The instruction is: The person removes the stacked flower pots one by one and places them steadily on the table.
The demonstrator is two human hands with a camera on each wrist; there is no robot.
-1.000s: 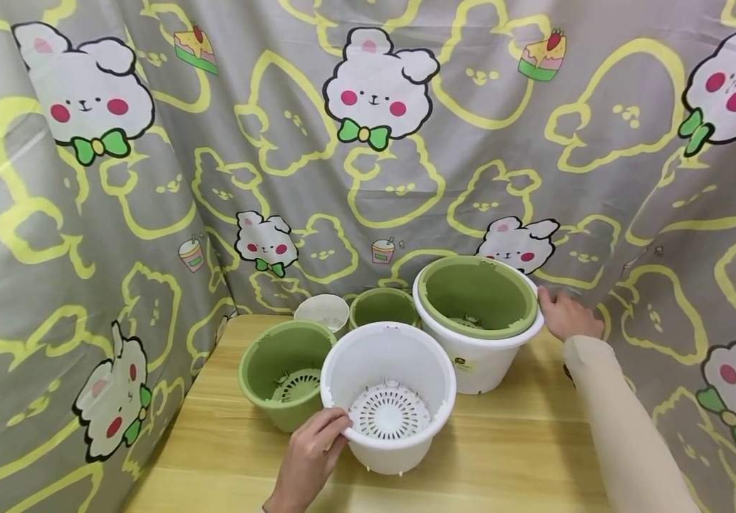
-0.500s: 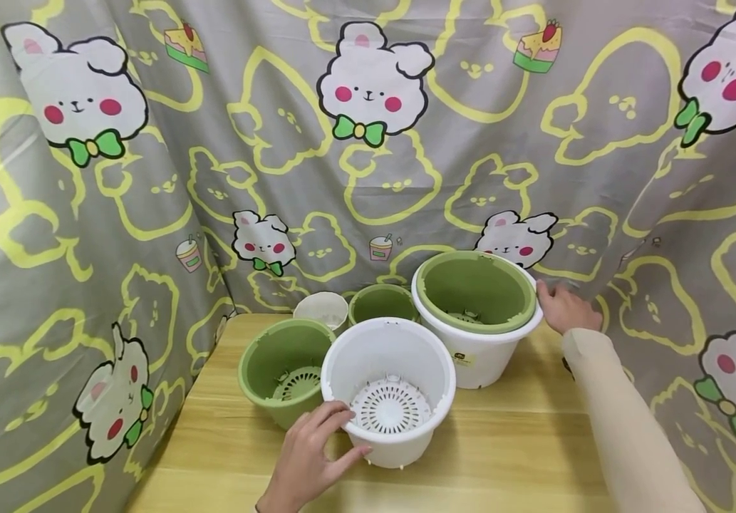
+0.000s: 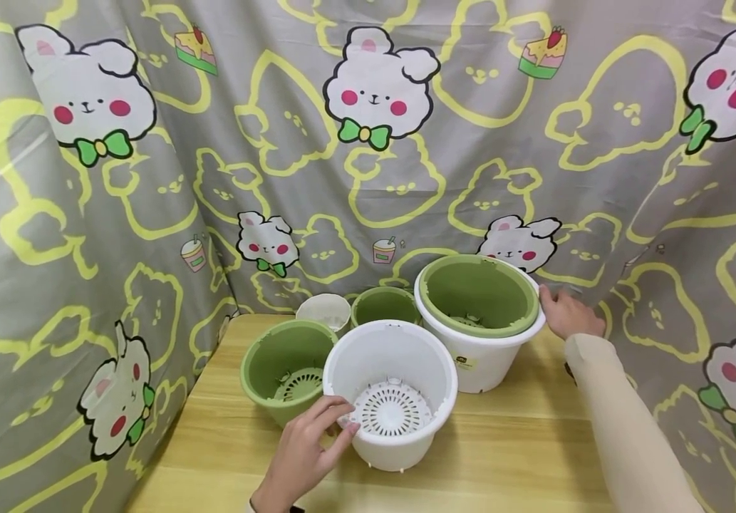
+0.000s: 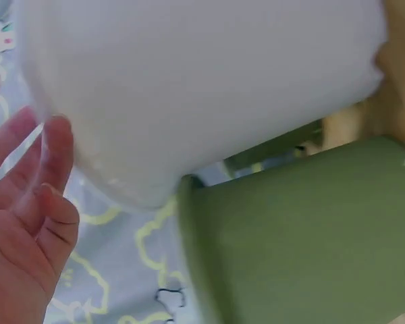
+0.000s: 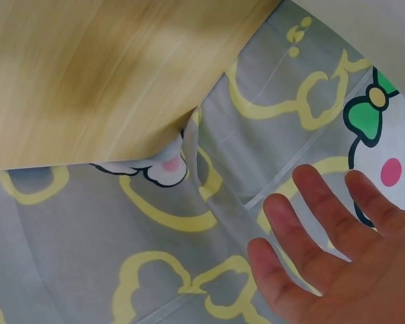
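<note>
A white plastic flowerpot (image 3: 400,449) with a slotted floor stands at the front. My left hand (image 3: 303,445) is at its near left rim, fingertips overlapping the edge and thumb spread near them. The left wrist view shows loosely bent fingers (image 4: 57,152) beside that white wall. Back right, a larger white pot (image 3: 479,367) has a green pot (image 3: 477,285) nested in it. My right hand (image 3: 569,315) is at its right rim, the thumb side against the edge. In the right wrist view the fingers (image 5: 317,202) are spread over the curtain.
A green pot (image 3: 265,363) stands left of the front white one. Behind are a small white pot (image 3: 323,306) and another green pot (image 3: 380,303). All rest on a wooden table (image 3: 201,449), with a cartoon-print curtain (image 3: 316,185) around it.
My left thumb swung away from the front white pot's rim, then came back up near the fingers. The right hand and the pots hold their places; the head view shifted slightly.
</note>
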